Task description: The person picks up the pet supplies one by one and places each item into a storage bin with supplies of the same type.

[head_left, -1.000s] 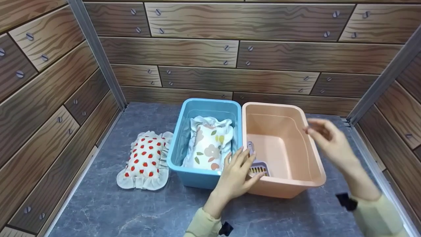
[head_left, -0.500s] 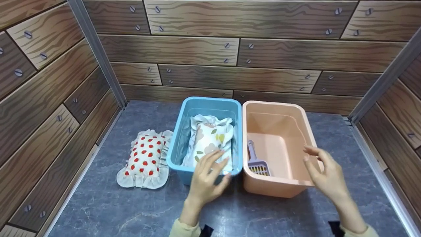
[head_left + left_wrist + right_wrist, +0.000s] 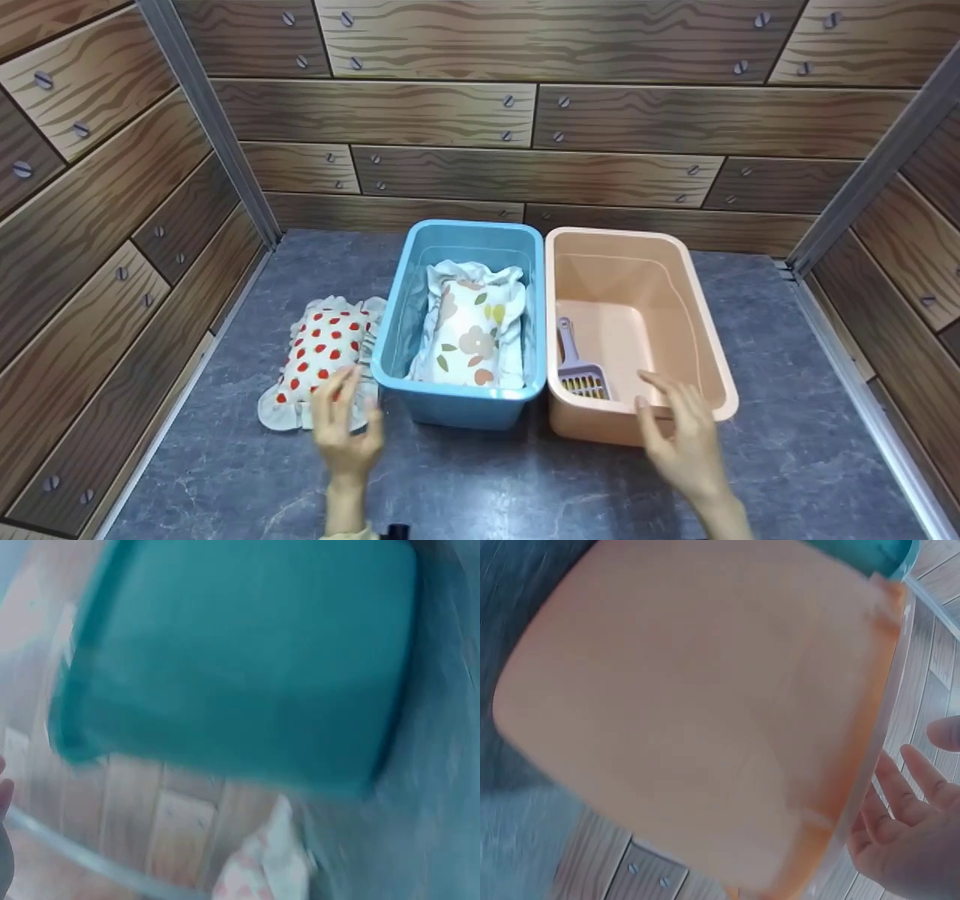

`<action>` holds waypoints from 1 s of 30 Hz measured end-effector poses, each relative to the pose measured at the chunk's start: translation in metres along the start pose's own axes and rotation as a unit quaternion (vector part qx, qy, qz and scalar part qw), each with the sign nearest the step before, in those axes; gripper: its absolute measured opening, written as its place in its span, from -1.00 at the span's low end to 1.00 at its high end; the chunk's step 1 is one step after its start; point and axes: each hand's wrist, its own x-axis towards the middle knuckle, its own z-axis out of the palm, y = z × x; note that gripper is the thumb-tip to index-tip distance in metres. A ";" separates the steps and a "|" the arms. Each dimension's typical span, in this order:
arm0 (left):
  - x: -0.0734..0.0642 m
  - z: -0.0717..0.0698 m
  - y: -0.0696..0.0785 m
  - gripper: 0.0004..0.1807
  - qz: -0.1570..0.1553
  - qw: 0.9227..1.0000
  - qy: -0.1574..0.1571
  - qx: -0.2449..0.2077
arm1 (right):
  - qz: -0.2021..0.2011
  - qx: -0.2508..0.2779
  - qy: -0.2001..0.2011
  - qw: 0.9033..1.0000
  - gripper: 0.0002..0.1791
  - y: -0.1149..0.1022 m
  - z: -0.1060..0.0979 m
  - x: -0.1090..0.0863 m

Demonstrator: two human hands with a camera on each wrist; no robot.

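My left hand [image 3: 346, 431], fingers loosely spread and holding nothing, overlaps the near edge of a strawberry-print pillow [image 3: 322, 349] with a white ruffle in the head view. My right hand [image 3: 682, 439] is relaxed too, over the near rim of a peach plastic bin [image 3: 637, 427]. A purple slotted litter scoop [image 3: 581, 375] lies inside that bin along its left wall. In the blue plastic bin [image 3: 465, 409] rests a flower-print ruffled pillow [image 3: 476, 337]. The left wrist view is blurred, with the blue bin's side [image 3: 247, 667] filling much of it.
Both bins stand side by side on a dark grey marbled tabletop [image 3: 480, 495]. Wood-patterned panels [image 3: 435, 112] enclose the left, back and right sides, with metal strips [image 3: 214, 120] at the corners.
My left hand has moved left from the peach bin's near-left corner, past the blue bin, to the strawberry pillow. The right hand has come nearer and left along the peach bin's rim.
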 end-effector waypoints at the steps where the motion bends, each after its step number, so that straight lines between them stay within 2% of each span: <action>1: -0.002 -0.004 -0.004 -0.59 -0.013 1.000 0.002 0.007 | -0.004 -0.001 -0.001 1.000 -0.58 -0.002 0.003 -0.001; 3: -0.011 -0.013 -0.018 -0.57 -0.037 0.999 -0.005 0.022 | -0.006 -0.006 -0.001 1.000 -0.59 -0.006 0.009 -0.003; 7: -0.038 -0.031 -0.056 -0.58 -0.069 0.996 -0.030 0.042 | -0.022 -0.012 0.005 1.000 -0.60 -0.012 0.019 -0.005; 10: -0.053 -0.043 -0.080 -0.63 -0.097 0.992 -0.066 0.044 | -0.035 -0.014 0.004 0.999 -0.61 -0.016 0.028 -0.005; 13: -0.062 -0.054 -0.096 -0.57 -0.130 0.984 -0.112 0.046 | -0.035 -0.019 -0.008 0.999 -0.60 -0.020 0.036 -0.007; 17: -0.069 -0.064 -0.105 -0.51 -0.170 0.970 -0.164 0.062 | -0.034 -0.027 -0.018 0.999 -0.58 -0.025 0.044 -0.009; 20: -0.072 -0.069 -0.107 -0.50 -0.186 0.962 -0.184 0.074 | -0.035 -0.028 -0.022 0.999 -0.57 -0.027 0.048 -0.009; 25: -0.074 -0.073 -0.112 -0.49 -0.204 0.957 -0.191 0.083 | -0.032 -0.030 -0.035 0.998 -0.57 -0.028 0.054 -0.004; 30: -0.071 -0.074 -0.119 -0.51 -0.208 0.953 -0.200 0.092 | -0.057 -0.032 -0.029 0.997 -0.56 -0.028 0.062 0.003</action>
